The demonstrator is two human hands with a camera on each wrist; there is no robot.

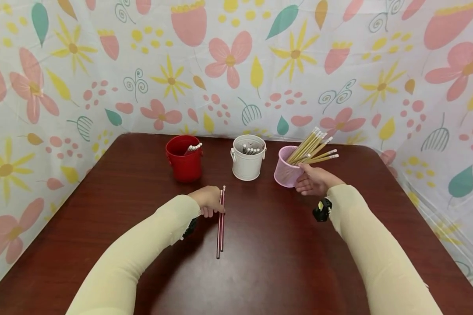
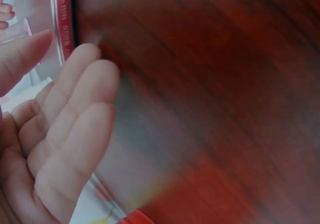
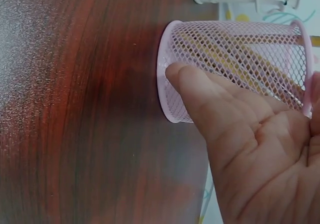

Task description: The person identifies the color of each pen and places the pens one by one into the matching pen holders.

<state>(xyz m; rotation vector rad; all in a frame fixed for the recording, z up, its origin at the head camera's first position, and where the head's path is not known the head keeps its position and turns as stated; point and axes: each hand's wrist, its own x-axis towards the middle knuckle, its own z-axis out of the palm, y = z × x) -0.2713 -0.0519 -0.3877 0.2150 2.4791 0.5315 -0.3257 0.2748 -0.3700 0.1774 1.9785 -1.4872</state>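
Two dark red pencils (image 1: pixel 220 232) with white ends lie side by side mid-table, pointing toward the viewer. My left hand (image 1: pixel 207 201) is over their upper part, its thumb across them in the head view. The left wrist view shows its fingers (image 2: pixel 75 139) extended, apart from the thumb, with a red pencil (image 2: pixel 65 23) just beyond the fingertips. My right hand (image 1: pixel 315 180) is against the side of a pink mesh cup (image 1: pixel 285 170), thumb by the rim. In the right wrist view its fingers (image 3: pixel 200 91) lie nearly straight along the mesh. Yellow pencils (image 1: pixel 311 146) lean out of that cup.
A red bucket (image 1: pixel 186 166) with white-ended pencils (image 1: pixel 194 147) stands at the back left. Between it and the pink cup stands a white bucket (image 1: pixel 247 168) holding dark pencils (image 1: pixel 250 151). A floral cloth (image 1: pixel 236 100) hangs behind the brown table (image 1: pixel 260 271).
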